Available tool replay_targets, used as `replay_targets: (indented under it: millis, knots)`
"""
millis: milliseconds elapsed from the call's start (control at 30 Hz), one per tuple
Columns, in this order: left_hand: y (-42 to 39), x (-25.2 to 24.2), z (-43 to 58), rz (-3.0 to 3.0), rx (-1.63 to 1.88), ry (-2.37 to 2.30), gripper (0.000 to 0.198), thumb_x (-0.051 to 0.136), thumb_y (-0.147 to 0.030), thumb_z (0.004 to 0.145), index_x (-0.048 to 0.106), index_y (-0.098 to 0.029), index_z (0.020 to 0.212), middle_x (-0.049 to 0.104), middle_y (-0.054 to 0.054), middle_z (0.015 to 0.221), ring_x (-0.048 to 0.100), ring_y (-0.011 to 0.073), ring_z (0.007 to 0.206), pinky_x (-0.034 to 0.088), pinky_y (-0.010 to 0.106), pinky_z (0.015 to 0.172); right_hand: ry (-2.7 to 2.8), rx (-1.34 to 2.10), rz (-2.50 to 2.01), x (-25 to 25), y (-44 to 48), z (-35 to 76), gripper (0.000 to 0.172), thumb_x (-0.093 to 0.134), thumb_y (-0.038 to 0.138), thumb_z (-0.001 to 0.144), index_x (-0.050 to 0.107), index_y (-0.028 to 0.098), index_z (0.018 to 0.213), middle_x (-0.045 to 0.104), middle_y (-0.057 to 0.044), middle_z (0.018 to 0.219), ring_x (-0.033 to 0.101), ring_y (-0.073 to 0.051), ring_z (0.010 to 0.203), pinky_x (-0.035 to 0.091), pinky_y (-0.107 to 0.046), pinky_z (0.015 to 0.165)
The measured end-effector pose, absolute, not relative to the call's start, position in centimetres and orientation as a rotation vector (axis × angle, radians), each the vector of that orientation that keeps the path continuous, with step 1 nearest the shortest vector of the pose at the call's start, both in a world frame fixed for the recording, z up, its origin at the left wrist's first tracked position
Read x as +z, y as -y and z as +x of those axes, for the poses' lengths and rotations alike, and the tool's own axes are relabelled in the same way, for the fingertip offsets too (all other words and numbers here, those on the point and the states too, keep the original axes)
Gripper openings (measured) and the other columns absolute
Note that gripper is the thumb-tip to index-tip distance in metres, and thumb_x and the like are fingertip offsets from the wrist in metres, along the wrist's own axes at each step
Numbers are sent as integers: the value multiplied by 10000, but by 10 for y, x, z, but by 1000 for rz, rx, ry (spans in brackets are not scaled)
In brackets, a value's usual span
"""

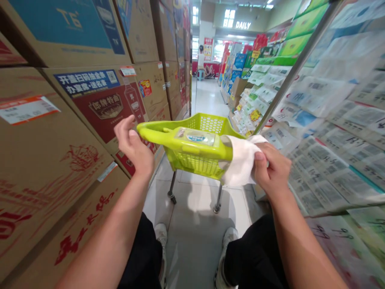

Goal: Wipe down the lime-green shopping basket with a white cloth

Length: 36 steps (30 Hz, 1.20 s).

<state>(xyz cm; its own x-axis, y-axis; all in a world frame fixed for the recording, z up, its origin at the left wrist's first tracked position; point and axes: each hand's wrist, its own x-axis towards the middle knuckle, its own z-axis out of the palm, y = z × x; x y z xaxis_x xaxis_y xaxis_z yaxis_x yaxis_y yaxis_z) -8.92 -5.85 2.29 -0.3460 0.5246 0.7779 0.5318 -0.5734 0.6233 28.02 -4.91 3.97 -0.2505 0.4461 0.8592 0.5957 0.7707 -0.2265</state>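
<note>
A lime-green shopping cart [198, 149] stands before me, its handle facing me and a clear label panel [198, 137] set in the middle. My right hand [270, 166] is closed on a white cloth [239, 160], which drapes over the right end of the cart handle and hides that part. Beside the left end of the handle, my left hand [135, 146] is raised with the fingers loosely bent and apart. Nothing shows in it, and whether it touches the handle is hard to make out.
Stacked cardboard cartons [99, 100] wall the left side. On the right, a shelf of plastic-wrapped packs [325, 160] stands behind a metal post [296, 68]. A tiled aisle [209, 96] runs ahead between goods. My shoes [230, 237] are behind the cart's wheels [217, 208].
</note>
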Motion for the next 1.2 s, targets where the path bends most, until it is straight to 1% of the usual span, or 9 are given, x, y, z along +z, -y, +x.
replay_targets:
  millis: [100, 167, 267, 467, 567, 667, 767, 1000, 1200]
  knots:
    - [83, 27, -48, -1655, -1873, 1193, 500, 427, -644, 1021, 731, -272, 1156, 650, 109, 1420, 529, 362, 1410, 314, 610, 1170, 1968, -78, -686, 40, 50, 275, 494, 358, 501, 1107, 773, 236, 1075, 805, -124, 1086, 755, -322, 1119, 567, -524, 1012]
    - [91, 26, -23, -1933, -1655, 1129, 479, 485, -639, 998, 724, -306, 1248, 651, 103, 1447, 565, 370, 1379, 300, 607, 1210, 1958, -84, -645, 38, 54, 264, 496, 325, 468, 1118, 764, 238, 1100, 804, -121, 1090, 750, -319, 1144, 564, -538, 1028]
    - [88, 19, -3, -1929, -1573, 1195, 558, 407, -641, 1020, 674, -288, 1359, 659, 123, 1398, 551, 371, 1387, 212, 628, 1271, 1944, -164, -533, 34, 68, 236, 333, 433, 358, 1092, 730, 248, 1192, 792, -108, 1106, 747, -293, 1100, 575, -517, 975]
    - [68, 16, -19, -1773, -1692, 1205, 572, 318, -678, 1050, 711, -265, 1094, 708, 98, 1188, 650, 309, 1186, 307, 612, 1240, 2010, -141, -267, 39, 90, 204, 394, 527, 167, 1058, 663, 268, 1413, 787, -107, 1209, 743, -248, 1094, 589, -442, 927]
    - [60, 22, -31, -1752, -1780, 1174, 578, 342, -695, 1051, 702, -250, 972, 731, 85, 1099, 680, 294, 1110, 374, 599, 1204, 1929, 160, -366, 38, 92, 215, 308, 521, 211, 1086, 730, 284, 1300, 803, -77, 1212, 760, -248, 1141, 606, -437, 983]
    - [54, 26, -40, -1767, -1842, 1103, 513, 410, -647, 1051, 704, -245, 932, 745, 77, 1076, 689, 289, 1131, 437, 566, 1166, 1631, 494, -608, 29, 87, 227, 193, 607, 362, 1073, 783, 283, 1063, 832, -29, 1046, 796, -237, 982, 650, -376, 856]
    - [54, 24, -47, -1797, -1895, 1109, 452, 442, -571, 1064, 748, -244, 1003, 739, 82, 1186, 664, 291, 1255, 427, 556, 1217, 1301, 867, -702, 21, 77, 233, 167, 749, 435, 970, 771, 277, 1020, 831, -11, 993, 799, -240, 902, 674, -373, 800]
    - [62, 19, -58, -1769, -1864, 1368, 467, 429, -518, 1088, 819, -272, 1160, 677, 86, 1366, 608, 292, 1334, 434, 537, 1197, 1140, 1474, -755, 27, 43, 254, 266, 664, 462, 947, 769, 243, 1053, 837, -85, 1020, 800, -324, 1069, 682, -544, 928]
    - [62, 21, -63, -1804, -1879, 1406, 443, 430, -494, 1087, 822, -306, 1173, 684, 61, 1353, 615, 287, 1330, 433, 542, 1195, 1311, 1213, -780, 62, 36, 285, 460, 547, 590, 973, 744, 355, 1316, 749, -61, 1393, 644, -361, 1401, 597, -668, 1066]
